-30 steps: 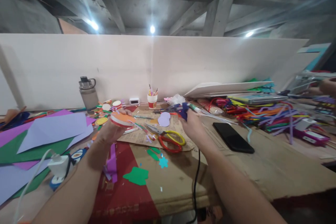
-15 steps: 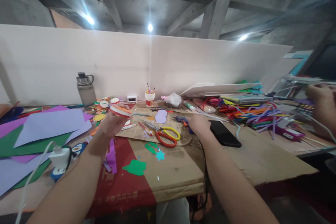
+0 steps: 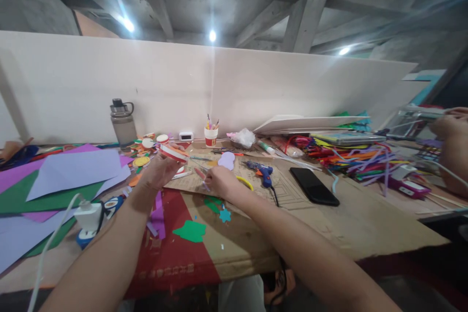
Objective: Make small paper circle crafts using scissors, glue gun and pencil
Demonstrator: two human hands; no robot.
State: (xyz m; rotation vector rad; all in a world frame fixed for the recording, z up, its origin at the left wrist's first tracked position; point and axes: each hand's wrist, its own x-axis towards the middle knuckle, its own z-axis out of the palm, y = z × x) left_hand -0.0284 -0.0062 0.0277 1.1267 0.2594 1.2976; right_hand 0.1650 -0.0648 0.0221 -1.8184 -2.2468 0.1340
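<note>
My left hand (image 3: 164, 169) is closed around a round red-and-white striped craft piece (image 3: 174, 153) with an orange top, held above the table's left part. My right hand (image 3: 218, 181) is over the middle of the cardboard, its fingers curled together and pointing down. What they hold, if anything, is hidden. Under that hand lies a pair of scissors (image 3: 245, 183), of which mostly the yellow handle shows. A lilac paper cutout (image 3: 226, 160) is just behind it. To its right a blue glue gun (image 3: 264, 171) rests on the cardboard, apart from the hand.
A black phone (image 3: 314, 186) lies at right, near colourful pipe cleaners (image 3: 365, 163). Paper sheets (image 3: 75, 173) and a white plug (image 3: 87, 215) are at left. A bottle (image 3: 123, 124) and pencil cup (image 3: 211, 136) stand behind. Another person's hand (image 3: 451, 124) is at far right.
My right hand has moved left from the glue gun to the scissors, leaving the glue gun on the cardboard. My left hand still holds the striped piece, shifted slightly right in view.
</note>
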